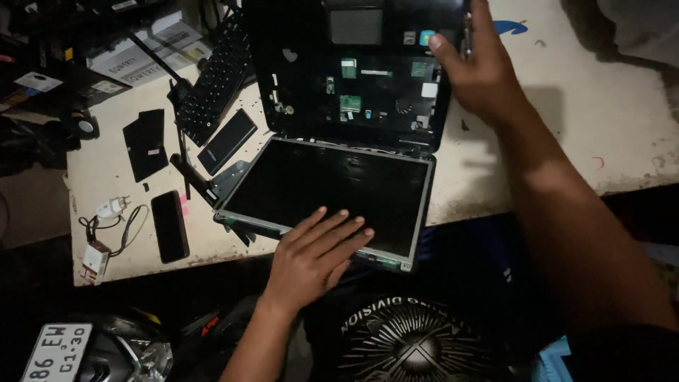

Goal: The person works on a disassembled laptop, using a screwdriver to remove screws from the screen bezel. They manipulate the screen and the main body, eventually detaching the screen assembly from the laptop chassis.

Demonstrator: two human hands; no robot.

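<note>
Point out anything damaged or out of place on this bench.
The laptop is stripped: its base lies open with circuit boards bare, and its keyboard lies detached at the left. The left hand presses the bare screen panel.

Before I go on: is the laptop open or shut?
Open: the laptop lies spread flat, its dark screen under the left hand, its base without keyboard.

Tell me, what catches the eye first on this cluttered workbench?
The opened laptop in the middle of the table, its base stripped to show green circuit parts, with the bare screen panel lying flat toward the near edge. The left hand rests flat on that panel, while the right hand grips the base's right edge. A detached keyboard lies to the left.
</note>
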